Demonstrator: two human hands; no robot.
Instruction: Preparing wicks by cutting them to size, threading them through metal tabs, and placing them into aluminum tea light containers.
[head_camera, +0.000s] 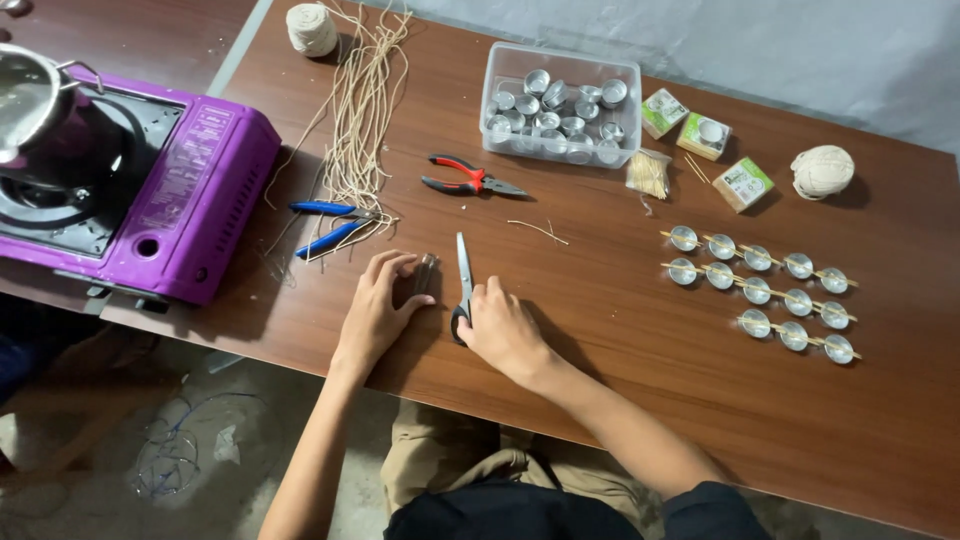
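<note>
While both hands lie palm-down on the table (600, 330) (wrists bent): left hand (375, 310) spread, right hand (503, 328) gripping scissors (463, 285).

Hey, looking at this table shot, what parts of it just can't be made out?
Head view only:
- Scissors: the handles are hidden under the right hand.
- Small dark object at the left hand: mostly covered by the fingers, its kind is unclear.
- Metal pot on the purple stove: cut off by the left edge.
- Small boxes: print too small to read.
</note>
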